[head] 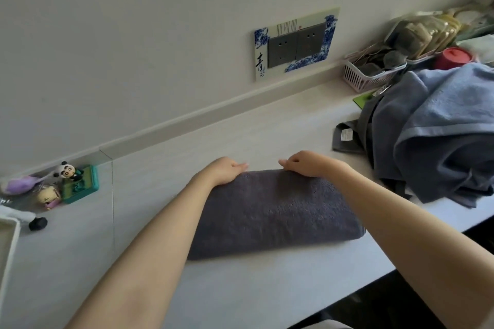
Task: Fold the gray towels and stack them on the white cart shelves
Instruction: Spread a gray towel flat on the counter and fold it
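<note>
A dark gray towel (272, 211) lay on the white counter (240, 288), already folded into a thick, long bundle with rounded edges, and both hands were at its far edge, the one nearer to the wall. The left hand (227, 169) rested on the far left part of the towel with the fingers straight and close together, pointing toward the other hand; it pressed the cloth and did not hold it. The right hand (303, 164) was on the far right part, and its fingers were bent down over the edge, so it seemed to grip the fold there, though how firmly could not be judged. The two hands were near each other but apart. I judged that the folding step of this towel was almost finished and the hands were flattening or closing the last fold. On the right a pile of unfolded towels (438, 136) waited, gray-blue and darker gray mixed, so much of the task was probably not done. At the left border a white rim (8, 243) was visible; whether it belonged to the cart could not be told, and no shelf was seen. The next move probably called for lifting the bundle with both hands from under, keeping the layers together, and carrying it to the cart.
</note>
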Demonstrator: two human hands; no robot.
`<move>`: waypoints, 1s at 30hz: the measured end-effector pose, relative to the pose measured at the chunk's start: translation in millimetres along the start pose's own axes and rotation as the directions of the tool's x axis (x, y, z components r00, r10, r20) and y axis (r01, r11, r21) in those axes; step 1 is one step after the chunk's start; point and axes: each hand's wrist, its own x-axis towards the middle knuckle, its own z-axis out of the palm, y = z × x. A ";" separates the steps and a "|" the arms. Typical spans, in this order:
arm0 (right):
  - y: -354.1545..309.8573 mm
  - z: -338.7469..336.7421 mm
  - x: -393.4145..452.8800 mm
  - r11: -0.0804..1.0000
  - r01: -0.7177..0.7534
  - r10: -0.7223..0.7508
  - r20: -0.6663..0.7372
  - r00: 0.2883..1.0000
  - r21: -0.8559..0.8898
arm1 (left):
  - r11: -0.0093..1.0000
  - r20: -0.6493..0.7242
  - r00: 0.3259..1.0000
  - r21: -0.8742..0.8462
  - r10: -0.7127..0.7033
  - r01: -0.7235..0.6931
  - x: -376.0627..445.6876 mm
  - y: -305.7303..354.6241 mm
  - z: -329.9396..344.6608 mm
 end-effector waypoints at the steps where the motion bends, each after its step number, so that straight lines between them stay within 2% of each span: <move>1: 5.3 2.4 9.4 1.000 -0.011 0.011 0.002 1.000 -0.020 | 1.000 0.001 1.000 0.020 -0.009 0.009 7.6 -4.0 4.1; 4: 20.0 14.1 23.5 0.982 -0.003 0.001 -0.014 1.000 -0.191 | 0.982 -0.016 0.999 0.183 0.045 -0.042 18.4 -16.1 16.8; 6: 25.7 22.1 31.5 0.961 -0.013 -0.009 -0.078 0.997 -0.276 | 0.944 -0.045 0.994 0.320 0.101 -0.081 22.8 -21.4 23.6; 9: 27.5 35.6 37.5 0.922 -0.035 -0.041 -0.185 0.982 -0.386 | 0.881 -0.135 0.983 0.471 0.124 -0.046 26.4 -22.7 41.6; 11: 26.7 47.1 35.6 0.893 -0.079 -0.070 -0.309 0.948 -0.442 | 0.870 -0.248 0.961 0.494 0.122 0.017 24.1 -19.4 54.2; 13: 22.6 65.7 30.1 0.890 -0.101 -0.156 -0.503 0.850 -0.445 | 0.883 -0.378 0.907 0.468 0.185 0.015 17.3 -15.4 71.0; 14: 19.1 76.7 26.7 0.909 -0.055 -0.209 -0.566 0.798 -0.414 | 0.889 -0.426 0.867 0.455 0.261 -0.044 13.4 -11.8 79.8; 15: 16.2 89.9 22.5 0.920 0.019 -0.263 -0.582 0.770 -0.390 | 0.883 -0.437 0.836 0.455 0.331 -0.112 8.8 -9.5 89.2; 17: 16.2 113.5 14.5 0.912 0.111 -0.316 -0.506 0.803 -0.394 | 0.850 -0.372 0.843 0.497 0.389 -0.172 1.2 -13.0 108.3; 18: 20.3 120.7 10.7 0.916 0.108 -0.298 -0.474 0.829 -0.386 | 0.848 -0.347 0.865 0.507 0.363 -0.152 -3.0 -19.2 114.2; 20: 33.8 123.6 7.1 0.943 0.033 -0.200 -0.486 0.851 -0.330 | 0.882 -0.386 0.885 0.469 0.261 -0.056 -7.6 -38.8 116.3; 22: 44.8 119.0 5.4 0.958 -0.064 -0.093 -0.514 0.853 -0.280 | 0.911 -0.456 0.876 0.409 0.157 0.050 -11.7 -58.1 111.7; 25: 50.2 114.6 4.6 0.958 -0.176 0.024 -0.545 0.838 -0.228 | 0.927 -0.488 0.871 0.348 0.052 0.139 -17.6 -73.1 105.3; 28: 47.8 114.9 3.8 0.948 -0.251 0.106 -0.553 0.826 -0.194 | 0.939 -0.491 0.867 0.251 -0.087 0.236 -23.5 -79.5 103.1; 30: 45.9 113.1 2.8 0.944 -0.271 0.130 -0.541 0.831 -0.190 | 0.945 -0.532 0.830 0.152 -0.169 0.290 -29.1 -78.5 101.9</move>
